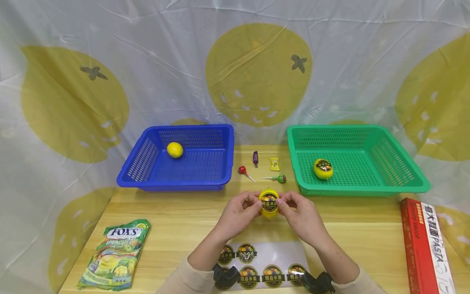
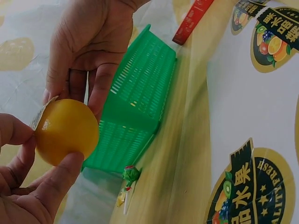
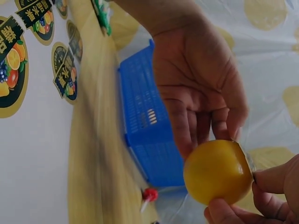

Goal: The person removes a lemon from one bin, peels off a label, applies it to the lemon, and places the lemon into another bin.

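Note:
Both hands hold a yellow lemon [image 1: 269,216] above the middle of the table, over the back of a sticker sheet [image 1: 280,251]. A round black fruit sticker [image 1: 269,203] with gold edging lies on the lemon's face. My left hand [image 1: 238,212] pinches the fruit from the left, thumb by the sticker's edge. From the right, my right hand [image 1: 302,214] pinches it the same way. Both wrist views show the bare side of the lemon [image 2: 70,130], and the sticker's edge stands slightly off the skin there. Several like stickers are on the sheet.
A blue basket [image 1: 183,186] holds one plain lemon [image 1: 175,150]; a green basket [image 1: 361,189] holds a stickered lemon [image 1: 323,173]. Between them lie a red lollipop [image 1: 242,170], a green lollipop [image 1: 281,179] and wrapped candies [image 1: 274,164]. A candy bag [image 1: 115,255] and pasta box [image 1: 427,245] flank the hands.

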Demonstrator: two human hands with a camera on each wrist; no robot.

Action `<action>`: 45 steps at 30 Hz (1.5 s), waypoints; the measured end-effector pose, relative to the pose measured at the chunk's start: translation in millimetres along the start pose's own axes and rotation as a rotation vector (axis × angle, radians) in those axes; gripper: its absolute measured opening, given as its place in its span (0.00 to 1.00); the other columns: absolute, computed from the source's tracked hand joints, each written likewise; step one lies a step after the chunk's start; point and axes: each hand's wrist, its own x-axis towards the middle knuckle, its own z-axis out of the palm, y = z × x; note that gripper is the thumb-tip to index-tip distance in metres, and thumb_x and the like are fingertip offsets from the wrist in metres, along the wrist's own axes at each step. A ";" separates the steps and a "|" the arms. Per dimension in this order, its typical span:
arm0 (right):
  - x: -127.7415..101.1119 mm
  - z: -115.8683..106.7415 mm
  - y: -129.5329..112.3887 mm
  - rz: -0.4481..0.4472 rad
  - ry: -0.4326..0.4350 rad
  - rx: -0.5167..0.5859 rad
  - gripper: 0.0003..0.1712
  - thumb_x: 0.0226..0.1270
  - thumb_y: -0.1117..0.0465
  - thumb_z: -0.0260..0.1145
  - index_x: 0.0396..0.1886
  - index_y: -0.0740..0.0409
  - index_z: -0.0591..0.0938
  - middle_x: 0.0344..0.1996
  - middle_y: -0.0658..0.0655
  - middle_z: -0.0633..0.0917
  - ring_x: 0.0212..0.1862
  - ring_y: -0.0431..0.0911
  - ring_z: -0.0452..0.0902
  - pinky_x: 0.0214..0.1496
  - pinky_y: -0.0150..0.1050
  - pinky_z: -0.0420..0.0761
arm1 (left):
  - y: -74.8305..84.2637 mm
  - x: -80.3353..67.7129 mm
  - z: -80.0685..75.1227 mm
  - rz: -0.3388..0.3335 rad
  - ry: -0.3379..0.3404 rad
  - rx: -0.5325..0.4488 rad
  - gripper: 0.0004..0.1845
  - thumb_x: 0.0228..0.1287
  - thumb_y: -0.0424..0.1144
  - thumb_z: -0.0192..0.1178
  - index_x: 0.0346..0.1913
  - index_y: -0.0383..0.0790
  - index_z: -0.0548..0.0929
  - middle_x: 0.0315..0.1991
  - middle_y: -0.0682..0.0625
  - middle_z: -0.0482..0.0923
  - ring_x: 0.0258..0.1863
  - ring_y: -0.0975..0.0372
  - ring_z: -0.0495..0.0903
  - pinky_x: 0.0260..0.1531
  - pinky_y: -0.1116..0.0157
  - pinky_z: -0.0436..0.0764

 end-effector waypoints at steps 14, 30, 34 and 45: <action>-1.9 4.9 0.2 0.010 -0.006 0.072 0.21 0.75 0.47 0.65 0.56 0.56 0.78 0.57 0.61 0.85 0.53 0.52 0.85 0.48 0.43 0.88 | 10.7 -7.3 6.6 -0.009 0.080 0.076 0.16 0.62 0.43 0.73 0.33 0.37 0.77 0.57 0.40 0.83 0.51 0.51 0.88 0.40 0.65 0.86; -3.4 15.0 9.5 -0.078 0.022 0.022 0.23 0.82 0.46 0.53 0.42 0.56 0.87 0.25 0.54 0.85 0.21 0.41 0.79 0.25 0.36 0.82 | 18.0 -16.3 13.9 -0.054 0.000 0.029 0.23 0.61 0.41 0.73 0.35 0.35 0.66 0.61 0.35 0.81 0.48 0.56 0.87 0.37 0.69 0.81; -2.9 16.1 9.1 -0.026 0.047 0.099 0.29 0.84 0.44 0.48 0.46 0.59 0.87 0.26 0.57 0.85 0.22 0.43 0.81 0.26 0.42 0.86 | 18.8 -14.7 11.3 -0.074 -0.021 -0.011 0.22 0.61 0.38 0.73 0.38 0.36 0.66 0.60 0.37 0.82 0.46 0.58 0.88 0.37 0.69 0.81; -5.3 23.3 4.6 -0.056 -0.083 0.267 0.21 0.82 0.50 0.54 0.62 0.60 0.72 0.40 0.67 0.88 0.30 0.44 0.87 0.33 0.43 0.89 | 20.6 -12.8 -2.4 -0.078 -0.033 0.064 0.37 0.68 0.50 0.66 0.74 0.44 0.64 0.59 0.37 0.78 0.43 0.57 0.81 0.41 0.61 0.84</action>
